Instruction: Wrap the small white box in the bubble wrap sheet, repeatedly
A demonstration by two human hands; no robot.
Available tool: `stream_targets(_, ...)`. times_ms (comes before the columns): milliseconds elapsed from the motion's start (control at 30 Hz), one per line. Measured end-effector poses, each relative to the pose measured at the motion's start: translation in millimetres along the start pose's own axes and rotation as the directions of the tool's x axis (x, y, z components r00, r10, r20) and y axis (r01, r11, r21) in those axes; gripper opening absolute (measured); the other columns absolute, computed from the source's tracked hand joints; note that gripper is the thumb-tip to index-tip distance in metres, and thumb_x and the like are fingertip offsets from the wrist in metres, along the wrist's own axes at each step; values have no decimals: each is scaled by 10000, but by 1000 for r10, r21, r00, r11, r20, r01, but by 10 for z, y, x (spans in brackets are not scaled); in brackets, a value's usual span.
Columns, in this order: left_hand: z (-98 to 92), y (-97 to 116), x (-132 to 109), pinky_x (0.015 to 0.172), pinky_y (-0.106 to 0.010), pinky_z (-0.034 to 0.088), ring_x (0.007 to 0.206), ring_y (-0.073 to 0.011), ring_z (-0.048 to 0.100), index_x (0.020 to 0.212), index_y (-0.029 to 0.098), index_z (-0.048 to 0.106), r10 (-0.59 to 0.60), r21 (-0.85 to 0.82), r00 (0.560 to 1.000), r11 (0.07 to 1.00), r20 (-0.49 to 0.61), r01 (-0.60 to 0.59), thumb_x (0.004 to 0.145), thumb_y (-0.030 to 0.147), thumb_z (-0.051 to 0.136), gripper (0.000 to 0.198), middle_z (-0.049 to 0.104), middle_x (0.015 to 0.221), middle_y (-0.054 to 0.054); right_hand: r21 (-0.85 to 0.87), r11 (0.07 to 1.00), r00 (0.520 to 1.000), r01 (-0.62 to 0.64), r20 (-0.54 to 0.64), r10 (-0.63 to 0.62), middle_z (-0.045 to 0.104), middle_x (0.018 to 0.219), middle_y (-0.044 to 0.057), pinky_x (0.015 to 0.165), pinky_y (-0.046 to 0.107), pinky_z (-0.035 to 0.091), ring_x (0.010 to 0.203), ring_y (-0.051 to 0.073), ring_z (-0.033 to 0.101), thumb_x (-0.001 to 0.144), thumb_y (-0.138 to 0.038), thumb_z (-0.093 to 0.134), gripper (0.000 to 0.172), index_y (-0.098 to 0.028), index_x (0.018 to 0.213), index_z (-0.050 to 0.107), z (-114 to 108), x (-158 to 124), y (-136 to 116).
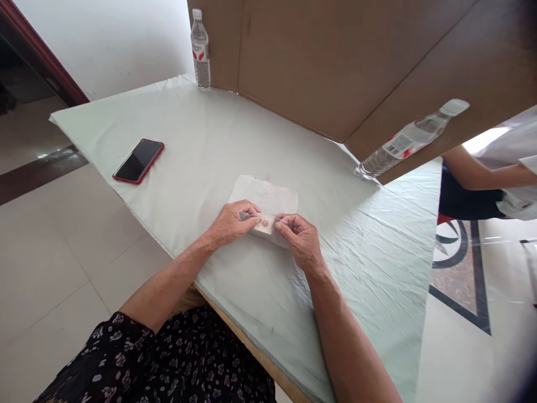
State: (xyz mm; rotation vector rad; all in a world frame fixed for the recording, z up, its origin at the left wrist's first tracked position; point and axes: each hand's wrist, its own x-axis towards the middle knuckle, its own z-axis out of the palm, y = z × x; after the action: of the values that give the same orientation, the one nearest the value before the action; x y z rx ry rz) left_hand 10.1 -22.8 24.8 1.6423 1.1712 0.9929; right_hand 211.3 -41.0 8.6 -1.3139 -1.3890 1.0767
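Observation:
Between my two hands is a small pale square (264,225), paper-like, with a reddish round spot on its face; its exact kind I cannot make out. My left hand (235,221) pinches its left edge between thumb and fingers. At the right edge, the thumb and fingertips of my right hand (300,238) are pressed together on it. Beneath both hands a white paper sheet (268,193), creased like a napkin, lies on the cloth. Its near part is partly covered by my hands.
A light green cloth (201,151) covers the table. To the left lies a red-cased phone (139,161). Brown cardboard panels (293,61) stand behind, with one water bottle (201,53) at the back and another bottle (409,143) at the right. Another person's arm (482,170) shows beyond.

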Motion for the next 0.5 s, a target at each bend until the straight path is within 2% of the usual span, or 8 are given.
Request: stream_targets(500, 9, -15, -9, 716, -243, 461, 855, -155, 652, 705, 172, 658, -13, 19, 1000, 1000, -7, 13, 780, 266, 619, 127, 740, 917, -42, 22, 1000, 999, -13, -32, 14, 752, 926, 39, 735, 311, 495, 780, 162, 636, 763, -404, 735, 220, -213, 740, 631, 24, -10, -2)
